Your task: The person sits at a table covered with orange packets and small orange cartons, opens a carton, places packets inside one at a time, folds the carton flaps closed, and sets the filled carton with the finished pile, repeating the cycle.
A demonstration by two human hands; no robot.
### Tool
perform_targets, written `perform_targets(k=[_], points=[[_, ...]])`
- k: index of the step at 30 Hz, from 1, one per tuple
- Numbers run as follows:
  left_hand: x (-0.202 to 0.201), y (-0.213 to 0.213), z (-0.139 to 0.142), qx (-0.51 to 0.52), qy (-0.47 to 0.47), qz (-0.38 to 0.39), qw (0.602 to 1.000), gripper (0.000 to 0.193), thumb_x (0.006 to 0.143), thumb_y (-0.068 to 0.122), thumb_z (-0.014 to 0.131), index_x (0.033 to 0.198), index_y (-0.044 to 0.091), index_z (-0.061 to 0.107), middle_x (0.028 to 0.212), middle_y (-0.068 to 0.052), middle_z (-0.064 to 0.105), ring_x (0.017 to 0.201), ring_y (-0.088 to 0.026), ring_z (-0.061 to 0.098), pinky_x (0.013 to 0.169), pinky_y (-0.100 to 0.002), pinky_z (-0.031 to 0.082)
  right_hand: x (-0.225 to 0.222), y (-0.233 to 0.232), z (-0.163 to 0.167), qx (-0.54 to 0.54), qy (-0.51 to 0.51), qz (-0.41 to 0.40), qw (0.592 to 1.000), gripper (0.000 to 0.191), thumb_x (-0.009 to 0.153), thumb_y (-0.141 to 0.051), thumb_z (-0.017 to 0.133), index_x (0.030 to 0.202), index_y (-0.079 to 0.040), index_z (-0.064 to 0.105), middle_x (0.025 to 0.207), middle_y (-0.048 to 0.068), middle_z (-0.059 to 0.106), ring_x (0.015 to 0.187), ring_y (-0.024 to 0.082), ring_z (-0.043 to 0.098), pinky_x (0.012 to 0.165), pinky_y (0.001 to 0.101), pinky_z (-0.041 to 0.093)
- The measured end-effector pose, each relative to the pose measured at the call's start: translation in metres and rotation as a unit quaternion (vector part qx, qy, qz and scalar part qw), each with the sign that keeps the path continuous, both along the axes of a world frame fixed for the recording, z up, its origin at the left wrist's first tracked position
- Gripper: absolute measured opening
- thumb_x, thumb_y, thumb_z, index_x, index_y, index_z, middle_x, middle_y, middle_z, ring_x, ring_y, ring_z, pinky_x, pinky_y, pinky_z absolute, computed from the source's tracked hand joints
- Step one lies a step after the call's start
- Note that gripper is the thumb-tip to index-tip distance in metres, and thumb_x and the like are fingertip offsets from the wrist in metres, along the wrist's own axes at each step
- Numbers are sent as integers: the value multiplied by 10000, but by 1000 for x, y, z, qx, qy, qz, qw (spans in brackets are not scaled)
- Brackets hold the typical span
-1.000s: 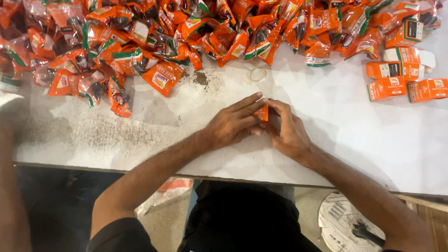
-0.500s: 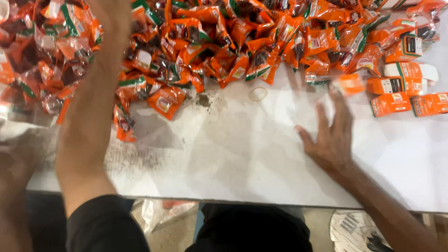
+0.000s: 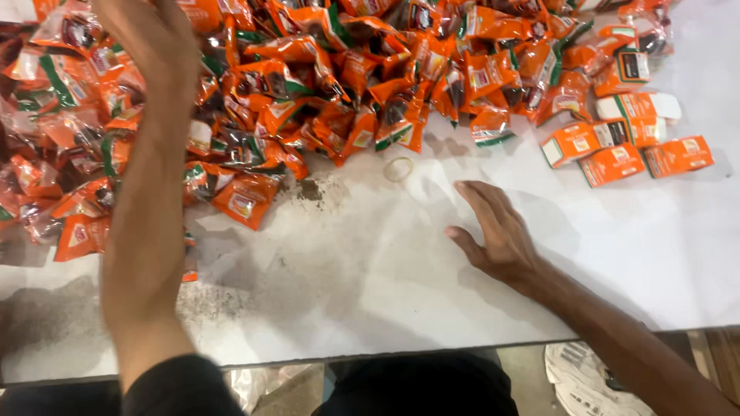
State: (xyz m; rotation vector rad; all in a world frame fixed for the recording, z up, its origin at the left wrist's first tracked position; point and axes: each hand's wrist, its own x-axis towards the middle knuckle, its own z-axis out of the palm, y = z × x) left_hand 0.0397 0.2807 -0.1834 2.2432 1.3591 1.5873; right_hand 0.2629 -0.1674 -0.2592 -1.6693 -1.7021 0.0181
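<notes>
Resting flat and empty on the white table (image 3: pixel 632 254), right hand (image 3: pixel 493 231); left hand (image 3: pixel 150 38) blurred over the orange packets (image 3: pixel 324 100), grip unclear

A heap of crinkled orange sachets (image 3: pixel 324 85) — with green, white and dark patches — covers the far side of the white surface (image 3: pixel 370 262). One orange sachet (image 3: pixel 245 202) lies at its near edge. To the right, small orange-and-white rectangular boxes (image 3: pixel 628 142) lie flat, close together.

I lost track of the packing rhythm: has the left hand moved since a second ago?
Yes. The left hand has left the table's near middle and gone up-left onto the orange packet pile.
</notes>
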Motion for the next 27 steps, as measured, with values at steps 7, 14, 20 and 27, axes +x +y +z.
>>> perform_targets(k=[7, 14, 20, 27], points=[[9, -237, -79, 290, 332, -523, 730, 338, 824, 135, 660, 1154, 69, 693, 1240, -127, 626, 1109, -304, 637, 1001, -434, 529, -25, 12, -15, -75, 303, 122, 942, 835, 933, -201, 774, 1572, 28, 288, 1361, 186, 623, 1206, 283, 654, 1056, 417, 521], [56, -202, -68, 21, 188, -336, 923, 437, 932, 65, 694, 1330, -35, 545, 1251, -231, 576, 1107, -434, 586, 928, -506, 506, -31, -6, -12, -132, 179, -10, 975, 693, 856, -226, 829, 1397, 10, 466, 1294, 208, 651, 1231, 370, 627, 996, 435, 522], [48, -245, -80, 121, 337, -300, 884, 560, 658, 8, 649, 1211, -19, 564, 1405, -338, 497, 1182, -432, 571, 939, -423, 536, -30, -6, -18, -103, 181, -5, 978, 742, 850, -265, 853, 1407, 19, 453, 1338, 221, 623, 1261, 389, 606, 1037, 444, 502], [3, -256, -63, -131, 331, -433, 828, 357, 811, 84, 810, 1069, 18, 573, 1119, -180, 649, 970, -423, 645, 817, -503, 517, -27, -8, -21, -56, 148, 0, 987, 698, 764, -271, 915, 1313, 26, 601, 1327, 223, 645, 1298, 401, 586, 1080, 455, 480]])
